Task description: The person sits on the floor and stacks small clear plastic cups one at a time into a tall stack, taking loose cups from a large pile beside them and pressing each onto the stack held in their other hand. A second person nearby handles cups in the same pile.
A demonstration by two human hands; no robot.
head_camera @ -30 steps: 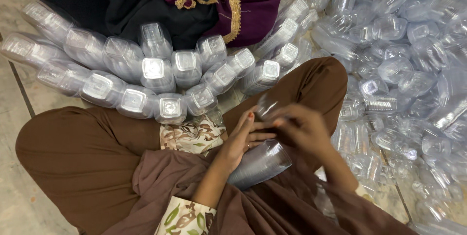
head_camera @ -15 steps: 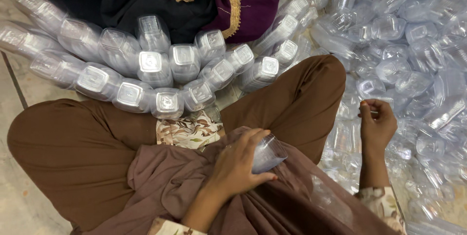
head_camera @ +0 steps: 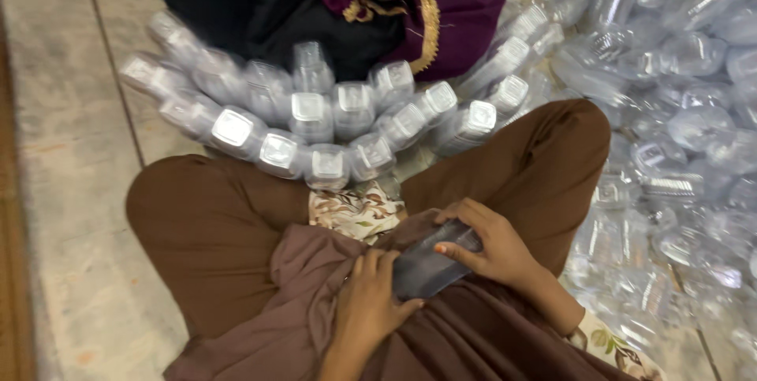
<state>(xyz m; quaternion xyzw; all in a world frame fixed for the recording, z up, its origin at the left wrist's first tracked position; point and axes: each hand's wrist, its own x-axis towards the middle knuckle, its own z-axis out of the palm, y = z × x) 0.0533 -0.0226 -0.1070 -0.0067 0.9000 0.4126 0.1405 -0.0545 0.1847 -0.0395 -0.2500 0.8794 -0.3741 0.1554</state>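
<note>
Where it lies across the lap, one clear plastic bottle [head_camera: 430, 263] is held at both ends: left hand [head_camera: 371, 302] fingers curled on its lower end, right hand [head_camera: 489, 247] fingers wrapped over its upper end. Beyond the knees: a packed cluster of capped bottles [head_camera: 315, 125] lying on the floor [head_camera: 71, 192]. Right side: loose heap of empty bottles [head_camera: 678, 113]. Risk: the smooth bottle may slip into the heap, being thin-walled and lightly gripped.

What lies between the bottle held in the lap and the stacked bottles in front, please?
A floral cloth patch lies between the held bottle and the stacked bottles, in the head view.
</note>
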